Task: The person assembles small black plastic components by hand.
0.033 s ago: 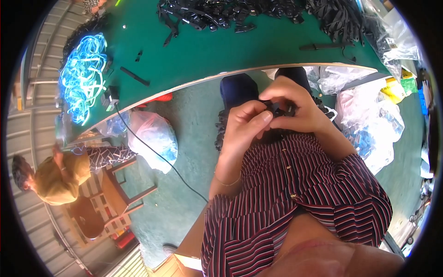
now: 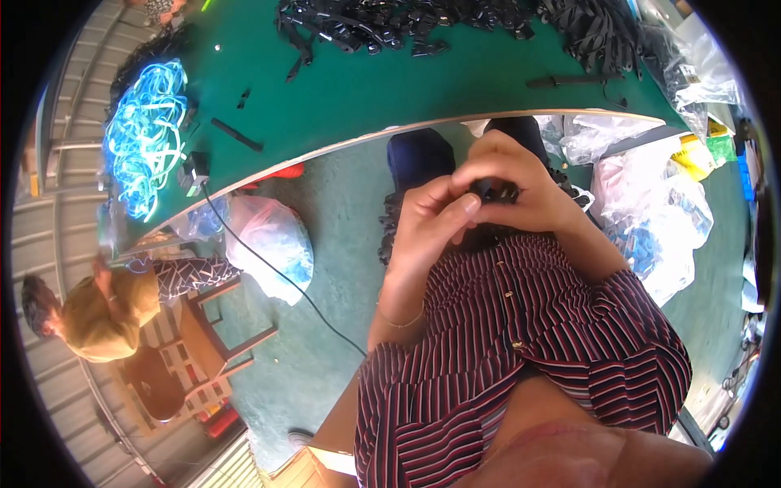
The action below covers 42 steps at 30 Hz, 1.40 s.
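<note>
Single head-worn fisheye view, looking steeply down over the wearer's chest, both hands close at picture centre, green table (image 2: 390, 89) curving across twelve o'clock, seated co-worker (image 2: 106, 309) far off at eight o'clock, dark rim all around.

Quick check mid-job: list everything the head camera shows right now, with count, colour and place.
small black part: one, black, pinched between both hands above the lap
black parts pile: many, black, far edge of the table
black straps: a bundle, black, far right of the table
blue cords: one tangle, bright blue, left end of the table
table: one, green top
black cable: one, running from the table's left edge down across the floor
plastic bags: several, clear, floor at right; one more at left under the table
seated person: one, yellow top, lower left
left hand: own, fingers on the part
right hand: own, wrapped over the part
</note>
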Tool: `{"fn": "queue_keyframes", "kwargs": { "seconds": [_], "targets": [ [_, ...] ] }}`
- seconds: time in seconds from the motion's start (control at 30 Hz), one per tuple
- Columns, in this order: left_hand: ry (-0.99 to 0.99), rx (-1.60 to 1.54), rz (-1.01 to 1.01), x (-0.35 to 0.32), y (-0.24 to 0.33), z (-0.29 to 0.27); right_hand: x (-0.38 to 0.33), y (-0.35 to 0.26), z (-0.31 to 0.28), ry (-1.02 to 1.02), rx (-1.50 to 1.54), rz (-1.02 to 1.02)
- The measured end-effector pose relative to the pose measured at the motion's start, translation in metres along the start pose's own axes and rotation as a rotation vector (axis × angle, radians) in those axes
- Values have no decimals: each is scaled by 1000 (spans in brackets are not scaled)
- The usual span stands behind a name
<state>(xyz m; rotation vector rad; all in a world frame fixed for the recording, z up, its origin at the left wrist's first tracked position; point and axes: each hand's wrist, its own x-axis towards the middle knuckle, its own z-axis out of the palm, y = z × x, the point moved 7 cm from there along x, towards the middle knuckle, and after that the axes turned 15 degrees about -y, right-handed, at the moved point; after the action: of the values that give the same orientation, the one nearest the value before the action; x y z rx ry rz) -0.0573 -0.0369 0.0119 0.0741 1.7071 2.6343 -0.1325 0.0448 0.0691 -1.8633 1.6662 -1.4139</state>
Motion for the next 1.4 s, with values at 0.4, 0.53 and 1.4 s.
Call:
{"fn": "queue_keyframes", "kwargs": {
  "seconds": [0.4, 0.53, 1.4],
  "targets": [
    [-33, 36, 37, 2, -2, -7, -24, 33, 1, 73, 465, 85],
    [-2, 5, 20, 4, -5, -5, -24, 36, 2, 111, 599, 105],
    [310, 516, 153, -9, 9, -20, 0, 28, 19, -138, -188, 296]
  ]
}}
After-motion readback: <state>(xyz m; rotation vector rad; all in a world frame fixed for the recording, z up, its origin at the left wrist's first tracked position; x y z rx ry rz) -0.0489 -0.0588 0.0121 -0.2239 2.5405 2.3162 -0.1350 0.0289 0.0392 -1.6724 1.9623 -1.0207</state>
